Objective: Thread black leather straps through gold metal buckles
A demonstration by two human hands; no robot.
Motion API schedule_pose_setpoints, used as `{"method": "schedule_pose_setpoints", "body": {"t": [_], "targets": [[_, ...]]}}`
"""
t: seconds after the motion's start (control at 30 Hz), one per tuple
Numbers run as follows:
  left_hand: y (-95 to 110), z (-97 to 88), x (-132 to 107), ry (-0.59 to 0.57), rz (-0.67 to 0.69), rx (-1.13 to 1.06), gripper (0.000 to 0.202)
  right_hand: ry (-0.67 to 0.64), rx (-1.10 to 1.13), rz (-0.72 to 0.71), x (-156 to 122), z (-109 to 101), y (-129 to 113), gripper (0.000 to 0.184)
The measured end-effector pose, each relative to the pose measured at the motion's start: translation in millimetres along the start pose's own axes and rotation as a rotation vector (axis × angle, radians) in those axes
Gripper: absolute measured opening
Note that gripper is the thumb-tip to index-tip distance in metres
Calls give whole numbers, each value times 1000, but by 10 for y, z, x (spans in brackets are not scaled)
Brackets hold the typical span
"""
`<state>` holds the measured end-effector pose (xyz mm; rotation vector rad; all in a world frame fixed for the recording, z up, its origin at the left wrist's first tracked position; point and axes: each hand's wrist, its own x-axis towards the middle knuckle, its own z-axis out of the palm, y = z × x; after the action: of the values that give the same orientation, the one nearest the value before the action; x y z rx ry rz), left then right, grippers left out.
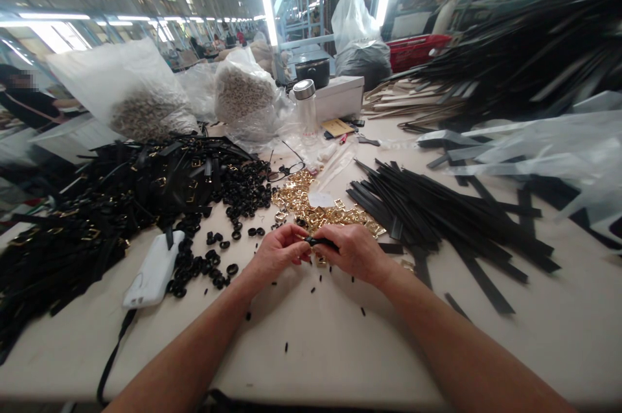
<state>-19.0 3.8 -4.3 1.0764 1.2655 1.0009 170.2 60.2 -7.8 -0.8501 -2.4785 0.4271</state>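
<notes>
Near the middle of the table my left hand (278,251) and my right hand (354,252) meet, both with fingers pinched closed. Between their fingertips is a short black strap piece (322,242); a small gold glint shows by the left fingertips, too small to name. Just beyond my hands lies a pile of gold buckles (301,200). One gold buckle (321,261) sits right under my fingers. Black strap loops (247,189) are heaped to the left of the buckles. Flat black straps (427,205) lie stacked beyond my right hand.
Finished-looking black straps with buckles (160,186) cover the left side. A white power bank (154,269) with a cable lies by my left forearm. Behind stand a glass bottle (306,111), eyeglasses (286,170), bags of small parts (243,92) and a white box (340,96). Plastic sheeting (534,141) drapes the right.
</notes>
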Motion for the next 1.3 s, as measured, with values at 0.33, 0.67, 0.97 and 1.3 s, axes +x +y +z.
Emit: {"method": "schedule_pose_setpoints", "body": {"t": [0.33, 0.67, 0.97, 1.3], "targets": [[9, -5, -3, -2, 2, -43, 38, -13, 37, 1, 6, -17, -5, 10], [18, -14, -6, 7, 14, -33, 35, -16, 34, 45, 5, 32, -6, 29], [-10, -28, 2, -8, 20, -29, 35, -24, 37, 11, 8, 25, 7, 27], [-36, -22, 5, 1, 66, 29, 33, -6, 27, -21, -6, 26, 15, 24]]}}
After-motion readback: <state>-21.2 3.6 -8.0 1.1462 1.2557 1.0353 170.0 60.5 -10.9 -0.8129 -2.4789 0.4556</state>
